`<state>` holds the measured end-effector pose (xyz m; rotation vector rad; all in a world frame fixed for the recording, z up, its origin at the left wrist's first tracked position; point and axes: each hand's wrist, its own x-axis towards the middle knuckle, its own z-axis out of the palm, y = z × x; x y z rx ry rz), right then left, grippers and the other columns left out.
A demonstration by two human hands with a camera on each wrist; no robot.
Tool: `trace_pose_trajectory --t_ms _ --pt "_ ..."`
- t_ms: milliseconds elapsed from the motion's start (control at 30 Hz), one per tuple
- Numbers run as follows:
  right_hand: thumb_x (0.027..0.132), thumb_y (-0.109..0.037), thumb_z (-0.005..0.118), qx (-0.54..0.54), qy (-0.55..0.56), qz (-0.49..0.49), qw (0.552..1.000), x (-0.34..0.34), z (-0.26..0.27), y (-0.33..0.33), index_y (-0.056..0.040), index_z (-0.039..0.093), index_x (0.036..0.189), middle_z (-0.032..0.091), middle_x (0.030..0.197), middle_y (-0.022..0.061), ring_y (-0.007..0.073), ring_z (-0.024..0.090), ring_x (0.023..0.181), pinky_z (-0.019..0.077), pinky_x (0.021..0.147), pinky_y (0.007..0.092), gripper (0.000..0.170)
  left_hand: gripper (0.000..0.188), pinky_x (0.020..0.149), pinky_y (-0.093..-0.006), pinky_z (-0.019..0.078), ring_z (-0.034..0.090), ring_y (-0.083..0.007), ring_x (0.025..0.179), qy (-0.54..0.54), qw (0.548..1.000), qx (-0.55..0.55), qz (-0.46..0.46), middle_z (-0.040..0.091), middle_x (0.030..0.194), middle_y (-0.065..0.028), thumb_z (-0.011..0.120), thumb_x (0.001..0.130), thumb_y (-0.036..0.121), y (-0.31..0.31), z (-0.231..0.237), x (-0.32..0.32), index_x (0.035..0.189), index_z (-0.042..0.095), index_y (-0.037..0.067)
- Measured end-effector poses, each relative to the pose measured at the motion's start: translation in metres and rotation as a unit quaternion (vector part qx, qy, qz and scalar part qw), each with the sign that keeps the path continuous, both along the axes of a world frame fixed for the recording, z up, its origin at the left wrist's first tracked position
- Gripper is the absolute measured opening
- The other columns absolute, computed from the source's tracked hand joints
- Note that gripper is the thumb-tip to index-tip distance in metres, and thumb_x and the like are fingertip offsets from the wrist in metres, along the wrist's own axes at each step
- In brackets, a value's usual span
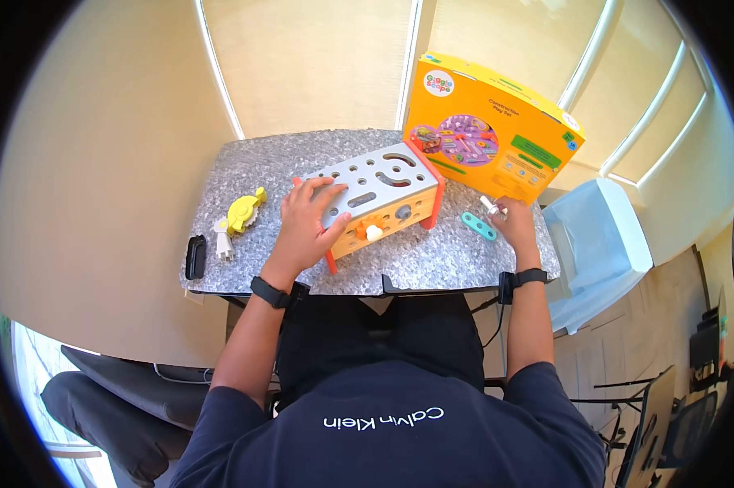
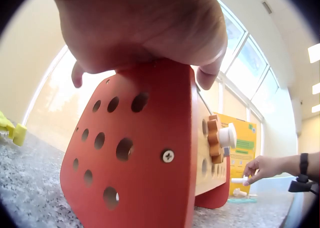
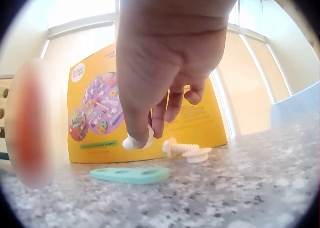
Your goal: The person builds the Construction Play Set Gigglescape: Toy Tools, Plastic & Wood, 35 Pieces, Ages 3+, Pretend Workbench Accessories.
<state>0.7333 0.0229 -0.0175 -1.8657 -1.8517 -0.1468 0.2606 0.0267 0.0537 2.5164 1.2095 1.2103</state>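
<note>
A toy workbench (image 1: pixel 365 180) stands on the table, with a grey top full of holes and slots, wooden sides and red end panels (image 2: pixel 145 133). My left hand (image 1: pixel 306 224) rests on its near-left end, fingers lying over the top and thumb at the front edge. An orange gear (image 2: pixel 214 138) with a white bolt head (image 2: pixel 228 136) sits on the front side. At the right, my right hand (image 1: pixel 513 221) pinches a white plastic bolt (image 2: pixel 239 180) between thumb and fingers. Just below that hand lie a teal strip with holes (image 3: pixel 131 175) and loose white screw pieces (image 3: pixel 182 148).
Behind the workbench stands a yellow toy box (image 1: pixel 497 122). A yellow toy saw (image 1: pixel 243 213), a small white piece (image 1: pixel 223 240) and a black tray-like piece (image 1: pixel 195 257) lie at the table's left. Beyond the right edge is a pale blue covered bin (image 1: pixel 599 244).
</note>
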Motion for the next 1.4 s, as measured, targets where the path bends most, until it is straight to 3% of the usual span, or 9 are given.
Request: trace_pose_trajectory --t_ms 200,433,500,633,767,867,933,1167,1400 --pt "0.077 -0.014 0.082 0.119 0.089 0.061 0.987 -0.103 0.081 -0.024 -0.0032 0.067 0.103 0.069 0.092 0.0132 0.0304 0.069 0.080 0.0549 0.071 0.0392 0.032 0.042 0.115 -0.0497 0.0299 0.053 -0.0312 0.128 0.035 0.995 0.073 0.067 0.062 0.129 -0.0100 0.069 0.093 0.028 -0.027 0.040 0.006 0.130 0.063 0.009" --pt "0.073 -0.008 0.082 0.245 0.105 0.243 0.933 -0.233 0.123 -0.067 -0.0074 0.067 0.099 0.066 0.089 0.0083 0.0266 0.067 0.076 0.0552 0.066 0.0381 0.030 0.045 0.087 -0.0332 0.0551 0.069 -0.0169 0.098 -0.141 0.978 -0.073 -0.137 0.070 0.111 -0.0102 0.080 0.089 0.015 -0.060 0.054 0.035 0.129 0.063 0.004" --pt "0.072 -0.007 0.082 0.257 0.091 0.261 0.926 -0.251 0.116 -0.072 -0.0082 0.068 0.100 0.066 0.089 0.0068 0.0263 0.067 0.077 0.0551 0.066 0.0380 0.032 0.042 0.082 -0.0308 0.0566 0.070 -0.0152 0.094 -0.290 0.916 -0.217 -0.175 0.072 0.104 -0.0099 0.079 0.091 0.014 -0.068 0.044 0.040 0.127 0.063 0.002" --pt "0.069 -0.005 0.081 0.282 0.061 0.287 0.914 -0.268 0.105 -0.069 -0.0093 0.070 0.105 0.065 0.089 0.0047 0.0259 0.067 0.082 0.0549 0.067 0.0372 0.038 0.036 0.080 -0.0247 0.0559 0.067 -0.0101 0.094 -0.454 0.819 -0.273 -0.222 0.071 0.105 -0.0086 0.077 0.093 0.008 -0.063 0.013 0.042 0.124 0.061 0.000" --pt "0.073 -0.008 0.083 0.294 0.055 0.302 0.905 -0.275 0.109 -0.066 -0.0085 0.070 0.109 0.066 0.091 0.0064 0.0265 0.066 0.084 0.0547 0.070 0.0375 0.039 0.037 0.080 -0.0255 0.0564 0.068 -0.0108 0.096 -0.419 0.844 -0.280 -0.181 0.071 0.106 -0.0080 0.075 0.093 0.005 -0.063 0.019 0.021 0.126 0.059 0.000" --pt "0.084 -0.018 0.082 0.290 0.073 0.274 0.914 -0.264 0.112 -0.063 -0.0058 0.067 0.115 0.066 0.096 0.0104 0.0301 0.065 0.090 0.0538 0.078 0.0408 0.037 0.037 0.080 -0.0258 0.0567 0.069 -0.0123 0.097 -0.456 0.876 -0.140 -0.067 0.072 0.108 -0.0079 0.074 0.093 0.002 -0.042 0.027 -0.010 0.127 0.060 0.001" --pt "0.085 -0.020 0.080 0.260 0.077 0.248 0.930 -0.246 0.111 -0.057 -0.0048 0.066 0.117 0.066 0.100 0.0123 0.0319 0.064 0.094 0.0528 0.082 0.0425 0.038 0.034 0.081 -0.0259 0.0548 0.069 -0.0124 0.098 -0.325 0.935 -0.122 0.078 0.074 0.113 -0.0116 0.071 0.095 0.002 -0.029 0.028 -0.046 0.126 0.060 -0.002" --pt "0.092 -0.028 0.074 0.204 0.042 0.069 0.976 -0.189 0.080 -0.024 0.0011 0.059 0.127 0.062 0.118 0.0226 0.0410 0.058 0.112 0.0475 0.097 0.0483 0.048 0.036 0.084 -0.0265 0.0553 0.069 -0.0133 0.096 -0.237 0.938 -0.244 0.066 0.075 0.107 -0.0106 0.072 0.095 0.007 0.011 -0.034 -0.085 0.128 0.062 -0.003" --pt "0.093 -0.021 0.072 0.115 0.106 0.103 0.982 -0.178 0.058 -0.022 0.0032 0.051 0.137 0.060 0.129 0.0276 0.0453 0.058 0.120 0.0472 0.101 0.0488 0.055 0.034 0.081 -0.0268 0.0574 0.070 -0.0136 0.096 -0.274 0.915 -0.290 0.057 0.074 0.109 -0.0116 0.069 0.098 0.009 0.017 -0.040 -0.076 0.129 0.062 -0.004"
